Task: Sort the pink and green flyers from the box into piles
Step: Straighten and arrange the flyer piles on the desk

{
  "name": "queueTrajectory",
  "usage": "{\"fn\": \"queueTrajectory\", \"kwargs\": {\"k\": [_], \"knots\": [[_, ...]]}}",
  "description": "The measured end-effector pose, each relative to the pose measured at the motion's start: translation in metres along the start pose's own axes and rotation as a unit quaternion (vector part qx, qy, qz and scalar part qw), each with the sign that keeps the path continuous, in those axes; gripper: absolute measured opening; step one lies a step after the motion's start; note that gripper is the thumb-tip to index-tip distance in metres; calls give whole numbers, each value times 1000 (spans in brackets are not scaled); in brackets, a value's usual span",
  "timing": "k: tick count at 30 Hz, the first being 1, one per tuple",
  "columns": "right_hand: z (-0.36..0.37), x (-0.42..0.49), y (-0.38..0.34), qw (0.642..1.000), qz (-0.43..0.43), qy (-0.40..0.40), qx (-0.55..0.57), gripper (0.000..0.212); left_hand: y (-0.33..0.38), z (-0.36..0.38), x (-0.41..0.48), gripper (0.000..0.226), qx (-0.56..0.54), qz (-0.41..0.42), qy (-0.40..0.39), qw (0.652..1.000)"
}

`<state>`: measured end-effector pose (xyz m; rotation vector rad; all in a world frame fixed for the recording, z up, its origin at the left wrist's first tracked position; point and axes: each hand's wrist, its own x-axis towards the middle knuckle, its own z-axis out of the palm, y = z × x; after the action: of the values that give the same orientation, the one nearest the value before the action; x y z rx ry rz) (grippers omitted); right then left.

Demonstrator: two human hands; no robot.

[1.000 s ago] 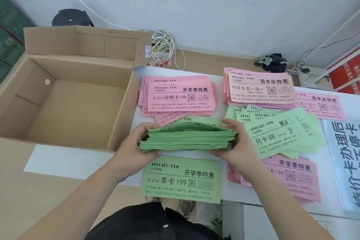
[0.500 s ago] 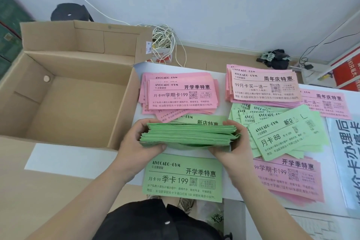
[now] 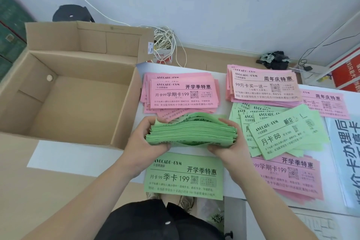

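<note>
In the head view, a thick stack of green paper flyers was held just above the white table, gripped at its two short ends. The left hand was curled round the left end and the right hand round the right end, thumbs on the near side and fingers wrapped behind, so that the stack was bowed slightly upward in the middle. A single green flyer lay flat just in front of the stack at the near table edge; "AVOCADO·GYM", "开学季特惠" and "月卡99 季卡 199" could be read on it. Behind the held stack a pile of pink flyers was seen, headed "AVOCADO·GYM" and "开学季特惠", with "月卡99学期卡199". To its right a second pink pile was marked "周年庆特惠" and "99月卡买一送一", and a loose pink flyer with the same heading lay beside it. Nearer, a fanned pile of green flyers was printed with "月卡 88" and "新店", partly overlapping a further pink pile reading "开学季特惠". At the left, a brown cardboard box stood open-topped against the table. A white sheet with large blue characters was cut off at the right edge.
</note>
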<state>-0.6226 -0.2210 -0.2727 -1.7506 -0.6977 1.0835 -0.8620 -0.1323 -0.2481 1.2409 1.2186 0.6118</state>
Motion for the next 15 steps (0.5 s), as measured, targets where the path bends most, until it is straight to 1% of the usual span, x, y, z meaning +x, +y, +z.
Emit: {"fn": "queueTrajectory", "kwargs": {"k": [2, 4, 9, 11, 13, 15], "knots": [[-1, 0, -2, 1000, 5, 12, 3, 57, -1, -4, 1, 52, -3, 6, 9, 1000], [0, -1, -6, 1000, -4, 18, 1, 54, -2, -6, -2, 51, -12, 10, 13, 1000], [-4, -7, -8, 999, -36, 2, -31, 72, -5, -14, -3, 65, -25, -6, -12, 1000], [-7, -6, -10, 999, -45, -15, -19, 75, -3, -15, -1, 63, -20, 2, -25, 999], [-8, -6, -9, 999, -36, -36, 10, 76, -3, -12, -2, 56, -29, -2, -41, 999], [-4, -8, -9, 998, -37, -40, 21, 84, -2, -7, -5, 55, -24, 0, -38, 999]]}}
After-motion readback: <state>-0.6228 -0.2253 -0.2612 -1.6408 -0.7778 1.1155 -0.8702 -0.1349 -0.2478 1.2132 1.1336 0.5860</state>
